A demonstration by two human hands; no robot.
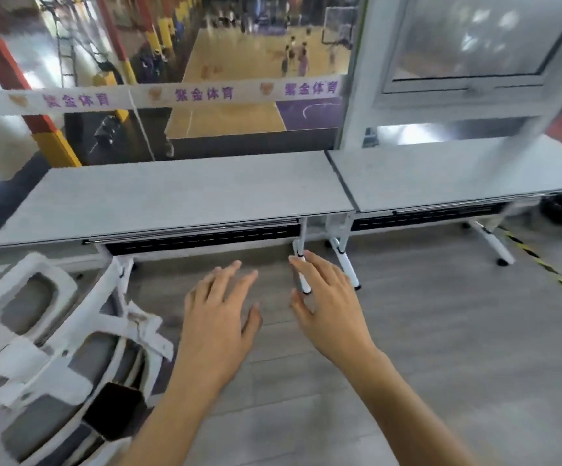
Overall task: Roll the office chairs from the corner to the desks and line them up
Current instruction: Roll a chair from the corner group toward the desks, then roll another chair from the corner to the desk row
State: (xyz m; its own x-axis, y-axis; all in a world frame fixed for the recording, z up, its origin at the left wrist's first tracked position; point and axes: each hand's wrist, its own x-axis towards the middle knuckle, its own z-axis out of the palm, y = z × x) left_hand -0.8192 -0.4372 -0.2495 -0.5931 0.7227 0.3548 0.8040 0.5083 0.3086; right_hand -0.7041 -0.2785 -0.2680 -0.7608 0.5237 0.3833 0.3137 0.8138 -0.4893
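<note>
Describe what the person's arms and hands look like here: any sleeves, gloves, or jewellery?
Both forearms are bare as far as the frame shows, with no sleeves visible. The left hand and right hand wear no gloves; no rings, watch or bracelets are visible.

Two bare forearms reach up from the bottom centre; left hand [219,314] and right hand [331,306] spread, fingers relaxed, holding nothing.

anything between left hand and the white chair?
Nothing: in the head view only bare grey floor separates the left hand from the white chair at lower left. The hand holds nothing.
</note>
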